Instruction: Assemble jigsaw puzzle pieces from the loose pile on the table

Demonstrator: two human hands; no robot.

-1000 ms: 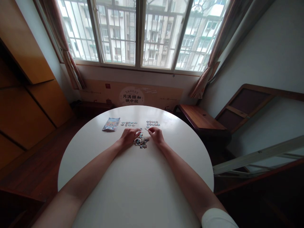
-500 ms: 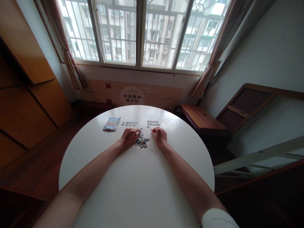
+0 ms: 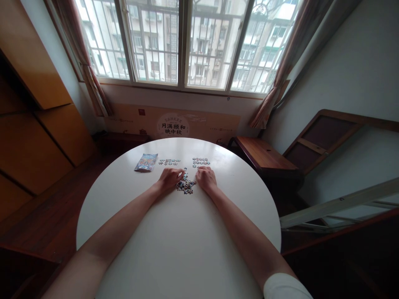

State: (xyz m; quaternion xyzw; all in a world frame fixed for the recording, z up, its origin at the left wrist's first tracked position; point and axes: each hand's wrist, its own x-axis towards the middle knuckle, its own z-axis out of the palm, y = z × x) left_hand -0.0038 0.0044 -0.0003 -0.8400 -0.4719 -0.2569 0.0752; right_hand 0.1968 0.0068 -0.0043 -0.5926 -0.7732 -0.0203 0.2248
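A small heap of loose puzzle pieces point(image 3: 185, 185) lies on the round white table point(image 3: 174, 245), between my two hands. My left hand point(image 3: 170, 178) rests at the heap's left edge with its fingers curled onto the pieces. My right hand point(image 3: 205, 177) lies to the right of the heap, fingers bent and pressed together near a laid-out group of pieces point(image 3: 201, 162); whatever they pinch is too small to name. A second laid-out group point(image 3: 169, 162) sits beyond my left hand.
A printed puzzle bag point(image 3: 146, 162) lies flat at the far left of the table. A wooden bench point(image 3: 262, 154) stands to the right of the table, wooden cabinets point(image 3: 34, 137) to the left, a barred window point(image 3: 183, 41) ahead.
My right hand moved out to the right beside the laid-out pieces, then drew back a little toward the heap. My left hand has stayed at the heap.
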